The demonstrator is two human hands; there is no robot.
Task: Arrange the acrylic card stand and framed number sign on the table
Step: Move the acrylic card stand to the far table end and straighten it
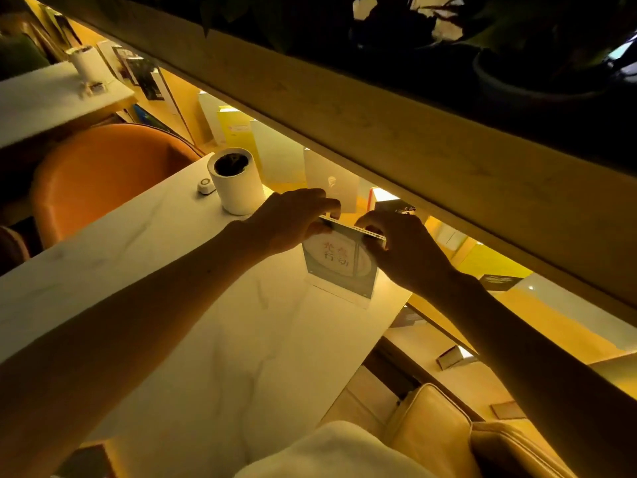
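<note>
An acrylic card stand (339, 267) stands upright near the far right corner of the white marble table (213, 332); its card shows red and dark characters on a pale circle. My left hand (293, 220) pinches the stand's top left corner. My right hand (401, 244) grips its top right edge. Both hands hold the stand while its base rests on the table. I see no framed number sign in view.
A white cylindrical holder (236, 181) with a dark opening stands left of the stand, a small white round button device (206, 186) beside it. An orange chair (103, 177) sits behind the table. A wooden shelf beam (396, 132) overhangs, with books lit below. A cream bag (448, 439) lies lower right.
</note>
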